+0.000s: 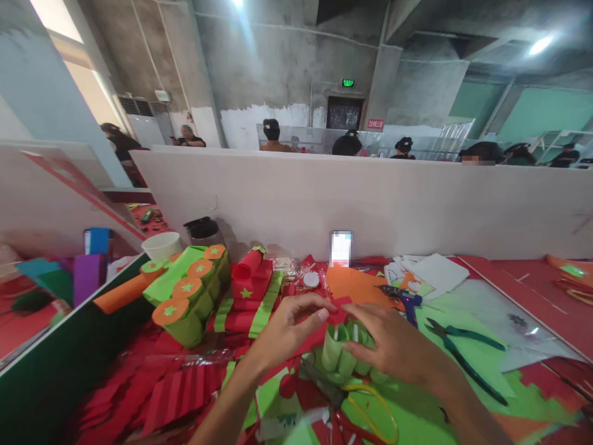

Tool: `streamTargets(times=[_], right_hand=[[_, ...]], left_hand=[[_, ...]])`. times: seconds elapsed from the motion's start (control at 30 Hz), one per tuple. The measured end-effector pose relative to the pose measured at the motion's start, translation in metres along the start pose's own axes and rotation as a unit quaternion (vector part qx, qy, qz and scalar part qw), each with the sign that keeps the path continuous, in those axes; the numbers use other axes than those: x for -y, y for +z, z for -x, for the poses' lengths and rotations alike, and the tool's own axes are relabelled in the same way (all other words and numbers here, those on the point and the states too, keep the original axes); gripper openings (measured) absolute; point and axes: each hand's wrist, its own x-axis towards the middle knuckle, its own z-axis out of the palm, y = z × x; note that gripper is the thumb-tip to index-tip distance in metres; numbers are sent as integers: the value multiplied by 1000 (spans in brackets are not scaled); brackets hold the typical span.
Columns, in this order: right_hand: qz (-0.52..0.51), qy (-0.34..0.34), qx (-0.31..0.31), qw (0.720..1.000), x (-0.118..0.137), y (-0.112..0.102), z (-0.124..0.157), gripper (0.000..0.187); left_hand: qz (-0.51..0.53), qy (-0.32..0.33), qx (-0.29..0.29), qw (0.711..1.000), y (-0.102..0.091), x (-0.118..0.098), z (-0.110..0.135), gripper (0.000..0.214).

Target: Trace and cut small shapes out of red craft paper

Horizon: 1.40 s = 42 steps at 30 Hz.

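My left hand [299,321] has its thumb and forefinger closed at the left edge of a small red foam-like piece [340,311]. Opposite it, my right hand [391,340] reaches over with its forefinger at the piece's right edge; its thumb is spread lower down, beside the green tubes. These light-green rolled tubes [333,355] stand grouped directly under the red piece, with white sticks showing inside. Whether the piece rests on them I cannot tell. Scissors with yellow-orange handles [393,411] lie just in front, below my right hand.
To the left stand green rolls with orange star-marked ends [178,312] and a red star-marked assembly [245,290]. Red strips [171,389] cover the near left. On the right lie a blue glue gun [410,303] and green-handled pliers [467,358]. A phone [341,248] leans against the white partition [278,204].
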Motion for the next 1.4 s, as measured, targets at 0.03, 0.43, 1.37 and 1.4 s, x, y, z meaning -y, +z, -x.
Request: streamTargets(times=[0.03,0.43,1.37,1.4], right_hand=[[0,2,4,1000,2,-1,0,52],[79,-28,-2,996,11,6,-7,18],[34,-46,-8,998,8,8,-8,32],[31,-46,-9,998,8,8,-8,32]], left_hand=[[4,-3,3,1000,0,-1,0,21],[40,-90,47,994,-6,0,2,15],[-70,-55,32,996,-11,-7,2,21],[-77,-47,37,995,-14,-8,3,20]])
